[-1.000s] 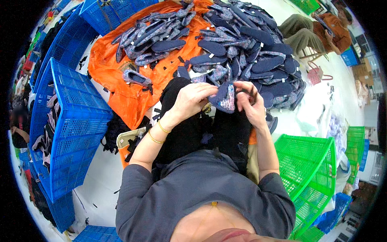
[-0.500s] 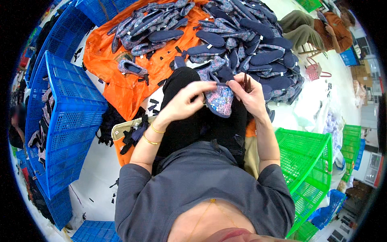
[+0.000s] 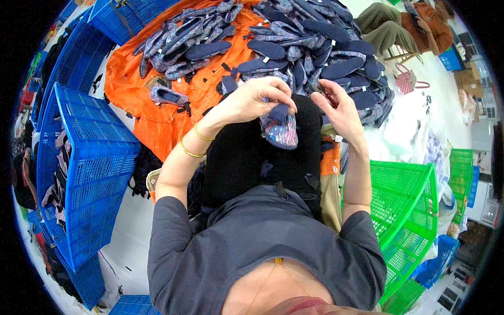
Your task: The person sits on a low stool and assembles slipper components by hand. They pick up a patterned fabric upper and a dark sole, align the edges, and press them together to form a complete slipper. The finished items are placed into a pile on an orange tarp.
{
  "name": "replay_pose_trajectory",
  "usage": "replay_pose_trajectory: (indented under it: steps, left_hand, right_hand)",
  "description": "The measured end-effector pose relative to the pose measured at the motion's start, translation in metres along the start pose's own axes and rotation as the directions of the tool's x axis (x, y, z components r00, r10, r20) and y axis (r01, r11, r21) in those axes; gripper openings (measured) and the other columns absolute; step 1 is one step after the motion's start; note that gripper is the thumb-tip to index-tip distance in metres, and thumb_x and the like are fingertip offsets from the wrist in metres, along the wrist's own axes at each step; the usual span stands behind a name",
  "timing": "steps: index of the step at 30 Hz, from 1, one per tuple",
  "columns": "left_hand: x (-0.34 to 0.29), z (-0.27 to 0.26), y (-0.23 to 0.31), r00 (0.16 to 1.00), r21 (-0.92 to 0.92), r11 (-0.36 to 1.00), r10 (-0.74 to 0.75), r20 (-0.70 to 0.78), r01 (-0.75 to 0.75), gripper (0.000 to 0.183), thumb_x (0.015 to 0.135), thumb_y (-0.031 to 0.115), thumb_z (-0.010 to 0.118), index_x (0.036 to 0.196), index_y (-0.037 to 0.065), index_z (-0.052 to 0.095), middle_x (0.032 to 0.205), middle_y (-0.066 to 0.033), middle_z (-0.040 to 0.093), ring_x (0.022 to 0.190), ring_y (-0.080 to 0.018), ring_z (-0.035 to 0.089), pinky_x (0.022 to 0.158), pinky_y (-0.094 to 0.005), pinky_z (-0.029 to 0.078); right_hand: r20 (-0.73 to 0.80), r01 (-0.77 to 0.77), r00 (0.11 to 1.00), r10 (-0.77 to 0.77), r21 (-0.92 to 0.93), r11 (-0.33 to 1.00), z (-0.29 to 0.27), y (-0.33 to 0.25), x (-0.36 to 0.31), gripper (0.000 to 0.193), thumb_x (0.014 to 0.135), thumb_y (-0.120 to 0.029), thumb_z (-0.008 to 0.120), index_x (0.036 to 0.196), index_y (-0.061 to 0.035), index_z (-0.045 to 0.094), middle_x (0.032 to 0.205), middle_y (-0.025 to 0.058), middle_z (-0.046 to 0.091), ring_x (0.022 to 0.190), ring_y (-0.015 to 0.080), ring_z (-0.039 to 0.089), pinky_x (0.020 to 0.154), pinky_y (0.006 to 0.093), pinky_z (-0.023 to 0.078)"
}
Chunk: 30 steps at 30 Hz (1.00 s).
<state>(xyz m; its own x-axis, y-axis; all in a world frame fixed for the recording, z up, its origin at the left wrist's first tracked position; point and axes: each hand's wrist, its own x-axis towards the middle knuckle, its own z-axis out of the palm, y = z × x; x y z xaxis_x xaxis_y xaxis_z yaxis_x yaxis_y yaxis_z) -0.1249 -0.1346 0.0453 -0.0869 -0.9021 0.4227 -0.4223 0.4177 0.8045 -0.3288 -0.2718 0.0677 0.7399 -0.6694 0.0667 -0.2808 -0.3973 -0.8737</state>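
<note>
Above my knees, my left hand (image 3: 257, 100) grips a floral blue-and-pink fabric slipper (image 3: 282, 134) by its upper end, with fingers and thumb closed. The slipper hangs with its rounded, patterned end toward me. Apart from it, to the right, my right hand (image 3: 344, 115) curls around a small dark tool (image 3: 327, 96) that looks like thread snips, partly hidden by the fingers. Just beyond my hands lies a big pile of similar slippers (image 3: 333, 32) with navy soles.
Orange plastic sheeting (image 3: 123, 84) lies under part of the pile, with one slipper (image 3: 168, 96) and dark scraps on it. Blue crates (image 3: 100, 157) line the left side, a green crate (image 3: 401, 194) the right. Another person (image 3: 391, 31) sits at the far right.
My hands have come apart: the right has left the slipper and moved right. My left hand has moved up and right, now gripping the slipper's upper end.
</note>
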Motion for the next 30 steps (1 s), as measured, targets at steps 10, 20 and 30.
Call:
replay_pose_trajectory:
  steps: [10, 20, 30]
  left_hand:
    - [0.014, -0.018, 0.019, 0.997, 0.154, 0.988, 0.029, -0.078, -0.017, 0.016, 0.076, 0.012, 0.075, 0.088, 0.004, 0.07, 0.081, -0.0088, 0.067, 0.078, -0.0239, 0.065, 0.069, -0.0306, 0.05]
    - [0.021, -0.016, 0.03, 0.999, 0.308, 0.951, 0.038, -0.018, -0.03, 0.015, 0.076, 0.008, 0.074, 0.09, 0.004, 0.068, 0.084, -0.0094, 0.065, 0.079, -0.0261, 0.064, 0.07, -0.0327, 0.05]
    - [0.018, -0.014, 0.03, 0.989, 0.235, 0.972, 0.028, -0.146, 0.007, 0.014, 0.076, 0.005, 0.071, 0.09, 0.003, 0.069, 0.086, -0.0089, 0.067, 0.082, -0.026, 0.065, 0.073, -0.0321, 0.051]
  right_hand:
    - [0.229, 0.211, 0.955, -0.189, -0.08, 0.974, -0.002, -0.007, -0.019, 0.032, 0.086, -0.02, 0.07, 0.109, -0.0004, 0.061, 0.078, 0.006, 0.059, 0.067, 0.0137, 0.056, 0.062, 0.0258, 0.047]
    - [0.38, 0.441, 0.87, -0.314, -0.318, 0.839, 0.007, -0.038, 0.004, 0.028, 0.085, -0.029, 0.068, 0.096, -0.0039, 0.059, 0.082, 0.0149, 0.064, 0.073, 0.0316, 0.065, 0.064, 0.0395, 0.051]
    - [0.442, 0.425, 0.855, -0.271, -0.297, 0.855, 0.004, -0.033, 0.009, 0.025, 0.085, -0.025, 0.066, 0.098, -0.0052, 0.059, 0.079, 0.0144, 0.064, 0.071, 0.0316, 0.064, 0.065, 0.0381, 0.051]
